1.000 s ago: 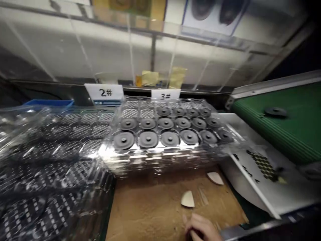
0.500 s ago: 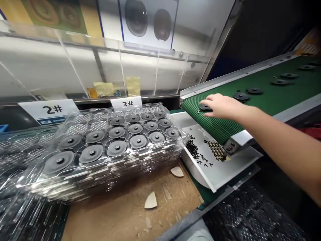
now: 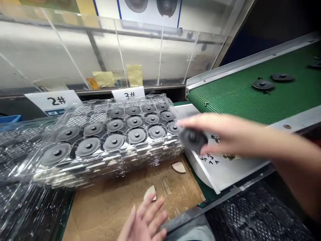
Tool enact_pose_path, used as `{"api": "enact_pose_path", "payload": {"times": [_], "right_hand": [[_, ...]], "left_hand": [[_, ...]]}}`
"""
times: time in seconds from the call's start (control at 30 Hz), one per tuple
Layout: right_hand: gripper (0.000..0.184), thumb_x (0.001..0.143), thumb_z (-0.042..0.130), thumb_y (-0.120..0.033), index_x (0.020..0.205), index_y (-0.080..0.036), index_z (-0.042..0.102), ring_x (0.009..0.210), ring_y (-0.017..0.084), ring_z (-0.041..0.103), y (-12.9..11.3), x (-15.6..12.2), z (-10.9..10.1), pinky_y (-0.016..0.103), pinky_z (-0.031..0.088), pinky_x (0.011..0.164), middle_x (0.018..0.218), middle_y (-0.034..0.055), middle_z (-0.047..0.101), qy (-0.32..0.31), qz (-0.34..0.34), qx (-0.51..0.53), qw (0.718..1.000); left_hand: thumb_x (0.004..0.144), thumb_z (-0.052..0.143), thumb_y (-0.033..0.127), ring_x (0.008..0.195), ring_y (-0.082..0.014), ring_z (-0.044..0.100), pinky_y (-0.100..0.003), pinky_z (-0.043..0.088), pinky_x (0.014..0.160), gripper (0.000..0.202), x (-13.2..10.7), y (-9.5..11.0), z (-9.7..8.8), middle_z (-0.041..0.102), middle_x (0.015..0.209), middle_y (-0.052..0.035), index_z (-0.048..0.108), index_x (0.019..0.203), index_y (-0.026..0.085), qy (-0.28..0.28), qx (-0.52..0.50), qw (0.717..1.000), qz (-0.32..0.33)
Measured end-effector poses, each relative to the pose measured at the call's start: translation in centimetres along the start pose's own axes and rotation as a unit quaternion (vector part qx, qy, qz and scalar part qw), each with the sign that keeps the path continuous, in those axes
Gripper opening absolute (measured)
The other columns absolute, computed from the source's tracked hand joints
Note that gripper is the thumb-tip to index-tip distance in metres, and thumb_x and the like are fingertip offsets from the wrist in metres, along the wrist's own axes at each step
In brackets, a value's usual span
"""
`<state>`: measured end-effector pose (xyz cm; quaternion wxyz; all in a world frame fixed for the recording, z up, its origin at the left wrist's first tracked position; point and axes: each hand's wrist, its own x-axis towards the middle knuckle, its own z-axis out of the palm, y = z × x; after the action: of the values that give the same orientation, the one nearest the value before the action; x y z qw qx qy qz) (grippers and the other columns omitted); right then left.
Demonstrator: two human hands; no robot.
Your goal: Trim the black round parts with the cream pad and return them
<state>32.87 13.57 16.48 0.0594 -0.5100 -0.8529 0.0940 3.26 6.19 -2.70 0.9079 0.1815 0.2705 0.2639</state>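
My right hand [image 3: 220,134], smeared by motion, grips a dark grey oval disc [image 3: 193,139] with a small knob at its centre, above the white chute tray. At the bottom, my left hand [image 3: 145,221] is open, palm up and fingers apart, over the brown board [image 3: 112,207]. To the left stands a stack of clear plastic trays [image 3: 120,164]; the top one holds several similar grey discs [image 3: 114,142] in its pockets, while a few pockets at its back left hold none. Small black clips [image 3: 209,160] lie in the white tray [image 3: 233,174], partly hidden by my right hand.
A green conveyor belt [image 3: 233,90] slopes in from the right, carrying several dark discs [image 3: 263,85]. Cream-coloured wedge pieces [image 3: 179,167] lie on the board. Behind the stack stand "2#" [image 3: 56,100] and "3#" [image 3: 129,93] signs. More clear trays [image 3: 17,197] fill the left side.
My right hand has lifted a disc off the belt's end and moved left and down with it. My left hand has come into view at the bottom. The view has shifted slightly.
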Motion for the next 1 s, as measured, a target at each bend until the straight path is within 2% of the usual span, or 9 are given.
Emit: {"api": "enact_pose_path", "payload": {"times": [0.07,0.13,0.23,0.33,0.53,0.67,0.77,0.9,1.0], "right_hand": [[0.063,0.083,0.062,-0.023,0.14,-0.023,0.036,0.122,0.021,0.047,-4.4,-1.2,4.7,0.037,0.037,0.105,0.134,0.0058,0.052,-0.032,-0.102,0.071,0.992],[0.067,0.084,0.062,-0.034,0.143,-0.026,0.03,0.127,0.023,0.043,-7.4,-2.5,9.9,0.044,0.028,0.11,0.136,0.0067,0.05,-0.024,-0.133,0.119,0.984],[0.096,0.074,0.067,-0.051,0.147,-0.028,0.008,0.135,0.032,0.031,-9.8,-4.0,16.6,0.051,0.035,0.106,0.148,0.014,0.032,0.108,-0.005,0.185,0.977],[0.111,0.068,0.066,-0.062,0.148,-0.024,-0.002,0.136,0.037,0.028,-11.4,-4.8,20.5,0.05,0.043,0.1,0.15,0.0182,0.019,0.191,0.107,0.261,0.94],[0.083,0.079,0.06,-0.054,0.145,-0.031,0.016,0.136,0.041,0.023,-13.9,-3.8,22.7,0.055,0.042,0.099,0.154,0.0095,0.002,0.137,0.097,0.255,0.952],[0.066,0.083,0.058,-0.046,0.139,-0.031,0.026,0.137,0.036,0.024,-14.1,-2.6,22.6,0.052,0.042,0.101,0.152,0.0082,0.009,0.151,0.107,0.274,0.944],[0.059,0.081,0.062,-0.041,0.132,-0.03,0.035,0.134,0.033,0.032,-13.8,-2.1,22.2,0.05,0.043,0.102,0.149,0.0092,0.018,0.165,0.119,0.302,0.931],[0.059,0.078,0.067,-0.035,0.129,-0.029,0.039,0.13,0.033,0.038,-13.5,-2.2,22.2,0.049,0.044,0.101,0.146,0.0112,0.025,0.168,0.128,0.309,0.927],[0.058,0.078,0.067,-0.034,0.128,-0.029,0.039,0.131,0.032,0.038,-13.6,-2.2,22.5,0.05,0.043,0.101,0.145,0.0122,0.027,0.168,0.129,0.307,0.928]], "left_hand": [[0.09,0.043,0.045,0.117,-0.0276,0.056,-0.05,0.043,0.097,0.039,1.9,-0.1,1.6,0.061,0.129,-0.007,0.061,0.119,0.027,-0.031,-0.123,0.992,0.011],[0.092,0.034,0.046,0.113,-0.0254,0.059,-0.046,0.038,0.102,0.047,2.9,-0.1,3.2,0.068,0.118,-0.0113,0.065,0.113,0.019,-0.031,-0.187,0.982,0.005],[0.094,0.027,0.045,0.114,-0.0239,0.059,-0.046,0.034,0.106,0.05,2.9,0.1,4.4,0.066,0.121,-0.0105,0.065,0.113,0.018,0.018,-0.246,0.969,0.004],[0.096,0.025,0.04,0.115,-0.0255,0.058,-0.049,0.032,0.106,0.049,2.1,0.3,4.1,0.065,0.123,-0.011,0.063,0.115,0.018,0.086,-0.248,0.965,0.025],[0.093,0.029,0.047,0.115,-0.0235,0.058,-0.041,0.031,0.108,0.05,1.3,0.6,3.2,0.067,0.12,-0.0096,0.061,0.117,0.018,0.115,-0.223,0.965,0.081],[0.09,0.039,0.047,0.12,-0.0231,0.054,-0.035,0.036,0.104,0.045,0.6,0.6,2.8,0.063,0.127,-0.0087,0.06,0.118,0.02,0.096,-0.175,0.971,0.132],[0.079,0.062,0.04,0.124,-0.0246,0.05,-0.032,0.041,0.1,0.043,-0.5,0.4,2.1,0.06,0.131,-0.0057,0.06,0.12,0.026,0.103,-0.057,0.976,0.181],[0.079,0.065,0.028,0.109,-0.0216,0.061,-0.029,0.046,0.092,0.026,-1.4,0.7,0.5,0.071,0.113,-0.005,0.068,0.105,0.025,0.258,0.117,0.936,0.21],[0.086,0.053,0.035,0.088,-0.0196,0.068,-0.03,0.05,0.079,0.021,-1.1,1.4,-0.6,0.074,0.097,-0.0049,0.066,0.097,0.023,0.368,0.063,0.893,0.25]]}}
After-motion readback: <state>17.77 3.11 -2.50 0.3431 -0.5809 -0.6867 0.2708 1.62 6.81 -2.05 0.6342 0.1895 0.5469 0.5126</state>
